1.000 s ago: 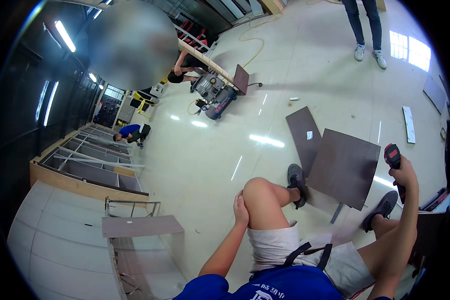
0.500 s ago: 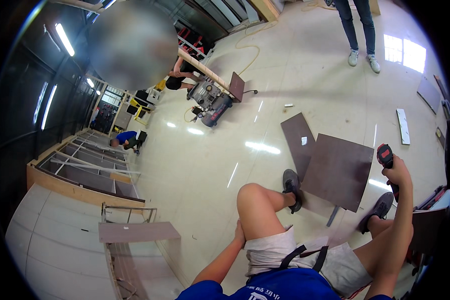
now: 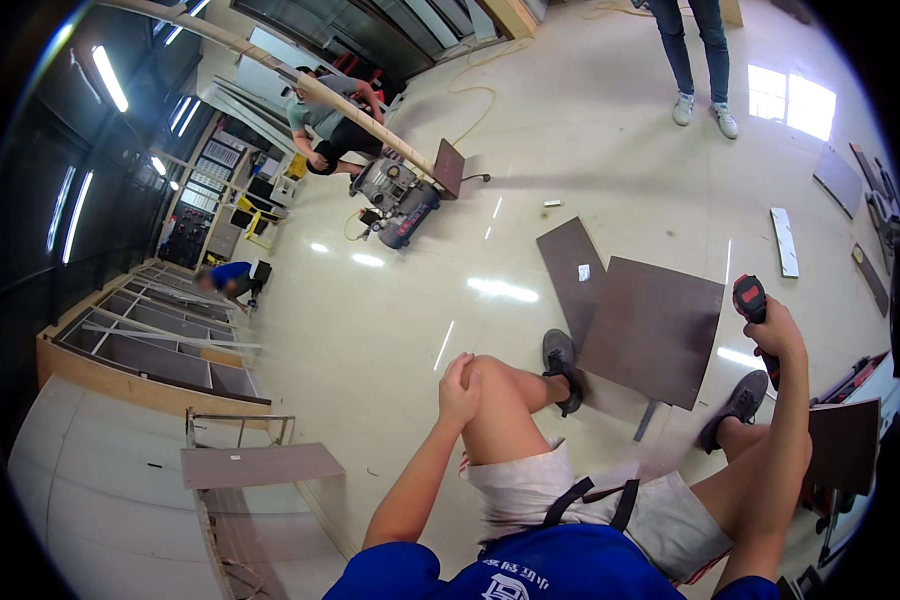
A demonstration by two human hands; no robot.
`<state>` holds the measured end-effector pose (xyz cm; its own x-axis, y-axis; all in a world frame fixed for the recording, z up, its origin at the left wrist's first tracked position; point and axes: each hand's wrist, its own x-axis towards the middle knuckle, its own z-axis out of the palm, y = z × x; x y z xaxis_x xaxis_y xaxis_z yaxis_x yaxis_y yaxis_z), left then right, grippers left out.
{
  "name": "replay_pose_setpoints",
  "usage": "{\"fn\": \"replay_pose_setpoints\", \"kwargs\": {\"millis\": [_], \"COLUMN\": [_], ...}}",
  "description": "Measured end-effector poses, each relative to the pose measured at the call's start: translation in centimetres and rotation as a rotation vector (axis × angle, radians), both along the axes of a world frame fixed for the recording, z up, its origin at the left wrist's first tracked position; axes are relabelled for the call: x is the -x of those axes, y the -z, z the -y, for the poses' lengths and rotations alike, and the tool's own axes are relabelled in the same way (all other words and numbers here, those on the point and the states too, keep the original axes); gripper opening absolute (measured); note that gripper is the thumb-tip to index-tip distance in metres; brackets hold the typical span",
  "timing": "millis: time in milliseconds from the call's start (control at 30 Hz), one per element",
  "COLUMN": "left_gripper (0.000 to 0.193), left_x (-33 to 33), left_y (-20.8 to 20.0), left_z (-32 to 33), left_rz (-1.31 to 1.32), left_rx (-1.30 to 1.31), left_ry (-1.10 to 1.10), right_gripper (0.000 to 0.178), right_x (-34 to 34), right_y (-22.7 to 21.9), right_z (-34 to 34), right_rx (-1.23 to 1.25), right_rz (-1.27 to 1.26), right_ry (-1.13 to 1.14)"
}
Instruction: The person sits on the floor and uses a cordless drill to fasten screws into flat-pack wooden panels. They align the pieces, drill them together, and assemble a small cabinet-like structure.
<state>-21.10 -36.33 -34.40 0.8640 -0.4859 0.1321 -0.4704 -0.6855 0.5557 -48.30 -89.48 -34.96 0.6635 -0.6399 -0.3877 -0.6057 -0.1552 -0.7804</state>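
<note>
My right hand (image 3: 776, 332) is closed round the grip of a black and red cordless drill (image 3: 749, 297), held up beside my right knee. My left hand (image 3: 458, 391) lies on my bent left knee with nothing in it. Between my feet a square dark brown panel (image 3: 652, 332) lies on the floor, partly over a narrower brown panel (image 3: 568, 275) that carries a white label. A grey strip (image 3: 646, 420) pokes out from under the square panel's near edge.
An air compressor (image 3: 398, 203) stands beyond the panels, with a seated person (image 3: 335, 125) behind it. Another person's legs (image 3: 697, 60) are at the far right. White strip (image 3: 784, 243) and loose boards lie rightward. A brown board (image 3: 260, 466) and frames (image 3: 160, 340) are on the left.
My left hand has risen from the side of my left leg to the top of the knee. The whole view has shifted slightly. My right hand still holds the drill.
</note>
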Motion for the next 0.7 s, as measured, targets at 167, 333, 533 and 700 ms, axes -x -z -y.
{"fn": "replay_pose_setpoints", "kwargs": {"millis": [167, 333, 533, 700], "left_gripper": [0.043, 0.045, 0.044, 0.042], "left_x": [0.9, 1.3, 1.4, 1.5], "left_y": [1.5, 1.1, 1.3, 1.0], "left_z": [-0.1, 0.3, -0.3, 0.3], "left_rz": [-0.030, -0.089, -0.031, 0.008], "left_rx": [0.273, 0.233, 0.199, 0.186], "left_ry": [-0.198, -0.289, -0.257, -0.245], "right_gripper": [0.035, 0.035, 0.039, 0.036], "right_x": [0.1, 0.4, 0.4, 0.5], "right_y": [-0.1, 0.1, 0.5, 0.8], "right_z": [0.0, 0.1, 0.0, -0.2], "right_rx": [-0.017, 0.007, 0.006, 0.010], "right_rz": [-0.005, -0.017, -0.068, -0.052], "right_ry": [0.002, -0.007, -0.031, -0.030]}}
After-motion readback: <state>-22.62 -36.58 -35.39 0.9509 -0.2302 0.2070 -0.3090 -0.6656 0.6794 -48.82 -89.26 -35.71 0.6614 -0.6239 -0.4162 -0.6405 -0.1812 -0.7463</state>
